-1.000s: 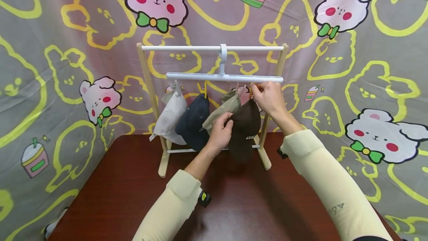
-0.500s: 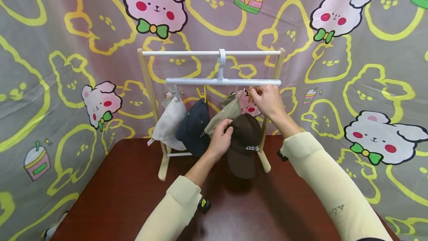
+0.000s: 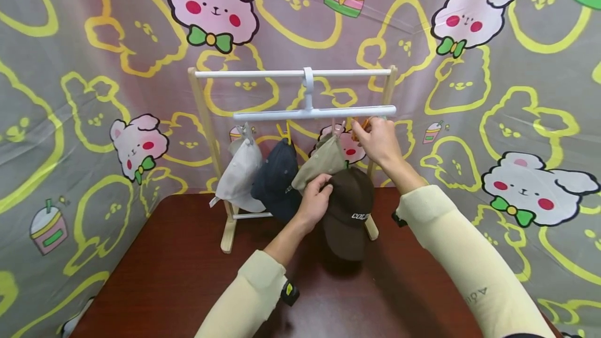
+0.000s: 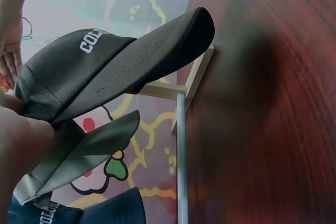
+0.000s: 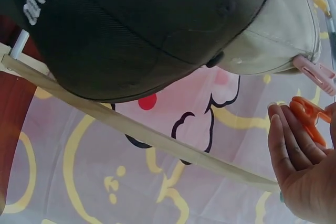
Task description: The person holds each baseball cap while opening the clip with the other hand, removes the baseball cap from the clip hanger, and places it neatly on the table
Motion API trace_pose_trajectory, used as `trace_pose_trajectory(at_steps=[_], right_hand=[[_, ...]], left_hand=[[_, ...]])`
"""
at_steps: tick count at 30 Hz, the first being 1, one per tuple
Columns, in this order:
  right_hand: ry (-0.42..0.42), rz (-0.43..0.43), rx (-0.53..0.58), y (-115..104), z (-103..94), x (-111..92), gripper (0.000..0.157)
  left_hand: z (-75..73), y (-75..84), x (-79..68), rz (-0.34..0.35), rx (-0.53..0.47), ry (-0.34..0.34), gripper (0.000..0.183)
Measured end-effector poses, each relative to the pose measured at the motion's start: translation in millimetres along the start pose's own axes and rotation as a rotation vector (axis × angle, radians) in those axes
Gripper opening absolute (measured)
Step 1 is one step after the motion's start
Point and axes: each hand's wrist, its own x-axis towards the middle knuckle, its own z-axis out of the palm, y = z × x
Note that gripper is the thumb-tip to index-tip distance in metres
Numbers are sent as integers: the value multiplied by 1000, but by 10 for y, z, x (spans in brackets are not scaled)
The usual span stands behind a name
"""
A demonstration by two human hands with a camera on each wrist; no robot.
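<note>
My left hand (image 3: 315, 202) pinches the edge of a dark brown baseball cap (image 3: 349, 192), whose brim points down and which has white lettering at its front. My right hand (image 3: 379, 142) holds an orange clothespin (image 5: 310, 116) between thumb and fingers, just under the right end of the white hanger (image 3: 277, 115). In the right wrist view the brown cap is apart from the clothespin. Beside it, a beige cap (image 3: 321, 163) hangs from a pink clothespin (image 5: 315, 73). Farther left hang a navy cap (image 3: 277, 176) on a yellow clothespin (image 3: 284, 132) and a white cap (image 3: 239, 176).
The hanger hooks over the top bar of a small wooden rack (image 3: 202, 119). This rack stands on a dark red-brown table (image 3: 164, 275). A cartoon-printed curtain (image 3: 291, 20) surrounds the back and sides.
The brown cap has come away from the orange clothespin and moved down and toward me with my left hand. My right hand stays at the clothespin under the hanger.
</note>
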Motion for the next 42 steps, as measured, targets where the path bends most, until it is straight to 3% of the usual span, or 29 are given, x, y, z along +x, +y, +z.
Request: trace_pose_trajectory(at_steps=[13, 20, 27, 36, 42], right_hand=[[-43, -58, 80, 3, -111, -19, 31], [-131, -24, 75, -6, -141, -31, 27], [-178, -77, 105, 64, -164, -54, 23], [-215, -76, 149, 90, -196, -96, 27], [-220, -67, 155, 83, -212, -112, 27]], left_hand=[[116, -138, -32, -73, -36, -35, 21], [209, -190, -53, -97, -67, -67, 21], [274, -244, -83, -142, -76, -87, 19], [259, -286, -136, -167, 0, -146, 17], [233, -375, -163, -187, 104, -265, 14]])
